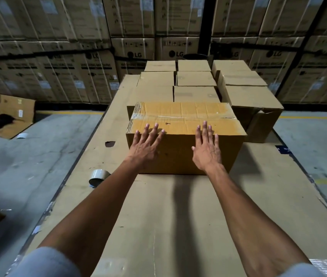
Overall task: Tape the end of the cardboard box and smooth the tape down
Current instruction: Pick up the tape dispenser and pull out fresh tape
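Observation:
A brown cardboard box [180,156] stands on a cardboard-covered table [178,216] in front of me. A strip of clear tape [182,116] runs along the seam of its closed top. My left hand [144,150] lies flat against the box's near side, with spread fingers reaching over the top edge. Further right, my right hand [206,150] rests the same way on that side. Neither hand holds anything. A roll of tape [98,176] lies at the table's left edge, apart from both hands.
Several closed cardboard boxes [194,78] are packed together behind the box, and a larger one [258,108] stands at the right. Tall stacked cartons [78,72] form a wall behind. A flattened carton [10,108] lies on the concrete floor [28,156] at left.

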Available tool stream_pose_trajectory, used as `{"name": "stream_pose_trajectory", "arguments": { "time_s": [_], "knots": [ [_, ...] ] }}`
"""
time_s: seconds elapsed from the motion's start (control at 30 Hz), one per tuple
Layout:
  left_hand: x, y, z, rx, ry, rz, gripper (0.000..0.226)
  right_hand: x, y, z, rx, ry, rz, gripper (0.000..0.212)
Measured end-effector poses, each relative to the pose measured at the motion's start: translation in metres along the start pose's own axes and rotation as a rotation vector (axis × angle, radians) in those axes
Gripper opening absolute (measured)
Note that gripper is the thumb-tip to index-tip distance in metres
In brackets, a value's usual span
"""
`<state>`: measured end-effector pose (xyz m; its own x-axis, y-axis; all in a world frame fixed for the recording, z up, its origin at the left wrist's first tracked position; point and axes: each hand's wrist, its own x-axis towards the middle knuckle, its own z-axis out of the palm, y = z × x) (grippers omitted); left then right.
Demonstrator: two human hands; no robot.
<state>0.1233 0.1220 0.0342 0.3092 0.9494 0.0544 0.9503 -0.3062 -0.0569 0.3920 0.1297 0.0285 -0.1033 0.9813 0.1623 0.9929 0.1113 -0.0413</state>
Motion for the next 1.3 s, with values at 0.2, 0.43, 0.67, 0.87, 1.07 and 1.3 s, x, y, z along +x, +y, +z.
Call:
{"name": "stream_pose_trajectory", "arguments": {
  "time_s": [0.2, 0.43, 0.67, 0.87, 1.07, 1.3],
  "knots": [
    [-0.041, -0.007, 0.012, -0.068, 0.149, 0.049, 0.085, -0.030, -0.035, 0.003, 0.073, 0.019, -0.116, 0.076],
    [-0.113, -0.055, 0.055, -0.123, 0.089, -0.049, 0.070, -0.056, -0.120, 0.033, 0.149, 0.036, -0.301, 0.061],
    [-0.157, -0.145, 0.094, -0.198, 0.039, -0.223, 0.062, -0.057, -0.211, 0.054, 0.176, -0.086, -0.242, 0.035],
    [-0.162, -0.198, 0.121, -0.307, 0.019, -0.249, 0.060, -0.045, -0.275, 0.088, 0.266, -0.268, -0.071, 0.032],
    [-0.154, -0.219, 0.151, -0.384, -0.005, -0.193, 0.059, -0.043, -0.310, 0.137, 0.442, -0.419, 0.237, 0.029],
    [-0.153, -0.225, 0.174, -0.509, 0.062, -0.166, 0.060, -0.032, -0.328, 0.157, 0.680, -0.434, 0.448, 0.028]
  ]
}}
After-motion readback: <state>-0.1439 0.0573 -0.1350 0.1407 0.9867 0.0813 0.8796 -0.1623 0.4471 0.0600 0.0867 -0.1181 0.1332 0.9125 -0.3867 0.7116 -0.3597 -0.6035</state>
